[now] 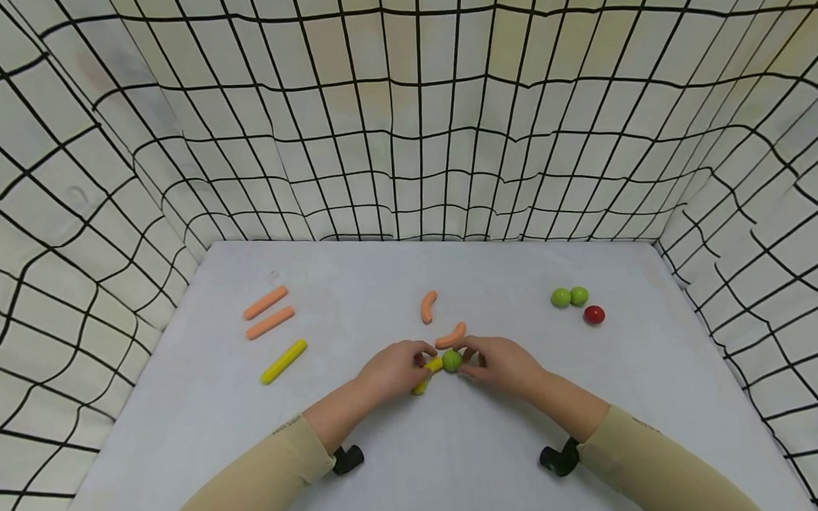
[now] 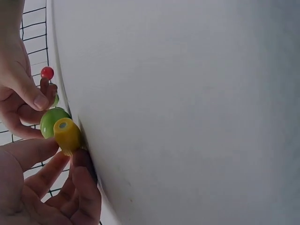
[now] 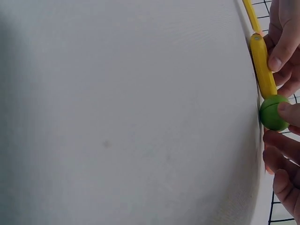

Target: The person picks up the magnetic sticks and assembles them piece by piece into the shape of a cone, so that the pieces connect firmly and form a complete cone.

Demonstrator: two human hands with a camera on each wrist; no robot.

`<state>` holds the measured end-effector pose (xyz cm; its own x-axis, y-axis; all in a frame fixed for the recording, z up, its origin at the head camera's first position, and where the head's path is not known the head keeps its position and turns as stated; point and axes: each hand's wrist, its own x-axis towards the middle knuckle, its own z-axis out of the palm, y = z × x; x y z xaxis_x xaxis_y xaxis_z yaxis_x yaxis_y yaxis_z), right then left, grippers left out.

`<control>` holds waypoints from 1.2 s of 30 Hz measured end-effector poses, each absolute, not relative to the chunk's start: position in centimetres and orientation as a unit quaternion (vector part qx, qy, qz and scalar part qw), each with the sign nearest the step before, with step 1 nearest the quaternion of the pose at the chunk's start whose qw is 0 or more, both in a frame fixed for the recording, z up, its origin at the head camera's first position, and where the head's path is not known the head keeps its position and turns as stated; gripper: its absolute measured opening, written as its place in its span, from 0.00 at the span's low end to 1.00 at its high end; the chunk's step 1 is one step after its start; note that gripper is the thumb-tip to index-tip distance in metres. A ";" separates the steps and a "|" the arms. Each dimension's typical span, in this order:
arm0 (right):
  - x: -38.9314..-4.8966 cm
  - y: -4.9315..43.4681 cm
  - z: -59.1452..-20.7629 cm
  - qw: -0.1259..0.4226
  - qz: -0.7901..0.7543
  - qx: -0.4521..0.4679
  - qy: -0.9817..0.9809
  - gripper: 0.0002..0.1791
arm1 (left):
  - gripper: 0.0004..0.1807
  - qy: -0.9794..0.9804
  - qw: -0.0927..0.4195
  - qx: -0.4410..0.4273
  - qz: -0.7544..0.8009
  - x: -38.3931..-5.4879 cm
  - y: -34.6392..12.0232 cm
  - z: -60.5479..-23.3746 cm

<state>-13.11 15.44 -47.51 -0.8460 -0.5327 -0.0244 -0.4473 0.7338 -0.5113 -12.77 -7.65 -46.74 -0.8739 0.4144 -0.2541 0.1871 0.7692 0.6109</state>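
Fingers and thumb of my left hand (image 1: 394, 370) pinch a short yellow stick (image 1: 420, 387), partly hidden by the fingers in the head view. A small hole shows in its end (image 2: 63, 125) in the left wrist view. Right at the stick's other end sits a green ball (image 1: 452, 360) with darker lines. My right hand (image 1: 501, 363) holds this ball between thumb and fingers, the thumb on its surface in the right wrist view. Just beyond both hands lies a curved orange sausage-like piece (image 1: 452, 336), near the right fingertips.
Another curved orange piece (image 1: 428, 307) lies farther back. To the left are two straight orange sticks (image 1: 265, 303) and a yellow stick (image 1: 284, 362). Two green balls (image 1: 561, 298) and a red ball (image 1: 594, 314) lie right. Black netting (image 1: 391, 136) surrounds the white table (image 1: 443, 450).
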 end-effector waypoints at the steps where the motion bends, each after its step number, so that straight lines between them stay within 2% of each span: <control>1: -13.1 15.4 -47.6 0.084 -0.252 -0.264 0.927 0.22 | 0.17 0.919 0.192 0.163 0.301 -12.8 -7.7 -46.8; 8: -13.5 15.2 -48.1 0.083 -0.258 -0.276 0.922 0.21 | 0.19 0.911 0.215 0.149 0.318 -12.4 -8.0 -46.6; 23: -14.0 14.2 -48.1 0.099 -0.270 -0.287 0.914 0.18 | 0.19 0.907 0.217 0.130 0.336 -11.2 -8.6 -46.6; 29: -14.3 14.8 -48.1 0.081 -0.285 -0.275 0.915 0.19 | 0.20 0.915 0.199 0.131 0.327 -11.4 -8.6 -46.9; 36: -15.2 15.6 -48.1 0.025 -0.255 -0.284 0.924 0.12 | 0.22 0.923 0.162 0.141 0.319 -11.9 -8.4 -46.9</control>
